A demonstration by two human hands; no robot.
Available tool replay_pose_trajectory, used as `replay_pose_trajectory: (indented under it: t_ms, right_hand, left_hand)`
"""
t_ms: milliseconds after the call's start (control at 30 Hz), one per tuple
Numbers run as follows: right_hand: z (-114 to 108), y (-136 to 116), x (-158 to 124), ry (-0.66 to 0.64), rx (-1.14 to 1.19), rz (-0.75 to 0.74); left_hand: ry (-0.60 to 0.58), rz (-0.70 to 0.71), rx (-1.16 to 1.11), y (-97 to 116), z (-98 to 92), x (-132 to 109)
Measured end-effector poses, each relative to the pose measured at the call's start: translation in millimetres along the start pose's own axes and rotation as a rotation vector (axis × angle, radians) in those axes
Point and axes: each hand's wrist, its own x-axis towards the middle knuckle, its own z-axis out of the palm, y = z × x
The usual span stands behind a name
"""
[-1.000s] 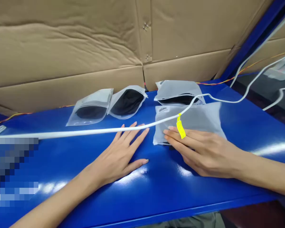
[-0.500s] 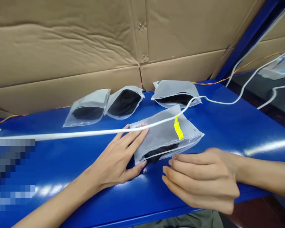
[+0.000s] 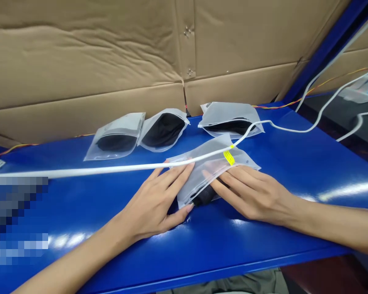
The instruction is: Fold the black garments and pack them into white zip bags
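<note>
Frosted zip pouch (image 3: 199, 169) is lying near the middle of the blue table (image 3: 294, 163), slanting from its near left corner to its far right one, with a dark item (image 3: 204, 197) showing at its near edge. Both hands are meeting on it. The left hand (image 3: 153, 204) is resting open and flat, palm down, its fingers (image 3: 180, 173) lying across the pouch's left end and its thumb touching the near corner; it is pressing, not clenching. The right hand (image 3: 254, 196) is reaching in from the right with straight fingers (image 3: 233, 179), whose tips are showing dimly through the frosted film (under it or inside it, I cannot tell which). Its thumb is hidden, so I cannot tell whether this hand is grasping the pouch or only touching it. A white cable (image 3: 110, 169) is running across the view from far left to far right, passing in front of the pouch and carrying a yellow tag (image 3: 229, 157) just above the right fingers. Three more pouches are lying farther back, well apart from the hands: the left pouch (image 3: 116, 136) and the middle pouch (image 3: 164, 130) touching each other, the right pouch (image 3: 231, 118) beyond the cable. A cardboard wall (image 3: 79, 61) is standing behind them.
</note>
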Motion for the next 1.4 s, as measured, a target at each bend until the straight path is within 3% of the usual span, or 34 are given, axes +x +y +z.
replay_pose_trajectory:
  t_ms: [167,333,567,733,900,1067,1167,1233,1300,1400]
  right_hand:
    - [0.5,-0.4,-1.0,0.037,0.058,0.032]
    - [1.9,1.4,-3.1,0.039,0.3,0.089]
    - [11.0,23.9,-15.9,0.018,0.62,-0.045]
    - [-1.5,17.2,-17.2,0.023,0.89,-0.054]
    - [-20.0,-1.4,-16.7,0.015,0.911,0.195]
    - [-43.6,-10.2,-16.9,-0.025,0.946,0.391]
    - [-50.0,-18.4,-16.0,-0.03,0.839,0.473]
    - [-44.7,-21.6,-15.2,0.041,0.778,0.512]
    - [-33.9,-18.5,-14.1,0.115,0.721,0.458]
    - [-17.8,-1.1,-11.6,0.19,0.543,0.118]
  left_hand:
    - [-0.02,0.019,-0.021,5.6,-1.6,0.7]
    - [-0.045,0.029,-0.02,7.5,-1.1,-1.8]
    - [-0.008,0.044,0.121,12.4,-2.6,-7.3]
    - [-0.027,0.016,0.246,9.7,-6.1,-11.0]
    - [-0.053,-0.08,0.368,13.6,-11.7,-13.8]
    - [-0.087,-0.364,0.526,25.3,-12.1,-16.3]
    - [-0.104,-0.467,0.491,26.3,-12.6,-18.9]
    - [-0.095,-0.494,0.434,26.4,-13.1,-21.7]
    - [-0.081,-0.503,0.399,27.3,-14.1,-24.4]
    - [-0.033,-0.466,0.328,28.4,-18.3,-25.1]
